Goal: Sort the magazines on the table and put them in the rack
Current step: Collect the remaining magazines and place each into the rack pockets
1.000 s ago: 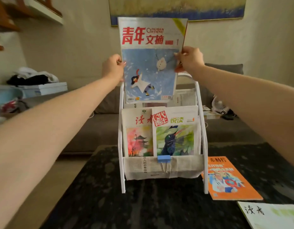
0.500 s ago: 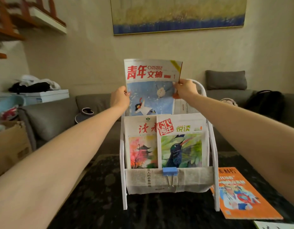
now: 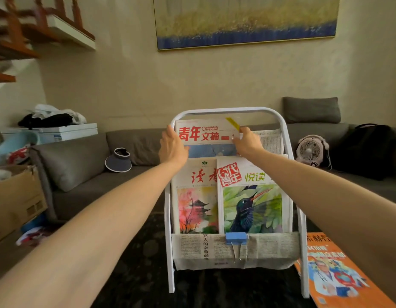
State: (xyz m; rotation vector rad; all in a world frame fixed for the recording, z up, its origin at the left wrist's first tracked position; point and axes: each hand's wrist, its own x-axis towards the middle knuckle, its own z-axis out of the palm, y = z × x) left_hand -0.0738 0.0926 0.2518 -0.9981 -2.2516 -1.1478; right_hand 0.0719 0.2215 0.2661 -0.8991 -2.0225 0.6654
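1. Now upright in the top pocket of the rack (image 3: 215, 110), white bent tube with newsprint-patterned slings: a thin glossy magazine (image 3: 206, 135), half sunk.
2. Gripped at its left edge by the left hand (image 3: 171, 146), pinched at its right by the right hand (image 3: 247, 142).
3. Right of the rack, flat: an orange magazine (image 3: 332, 276).

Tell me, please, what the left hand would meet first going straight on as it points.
Probably the white metal rack, at its curved top corner beyond the left hand; depth is unclear.
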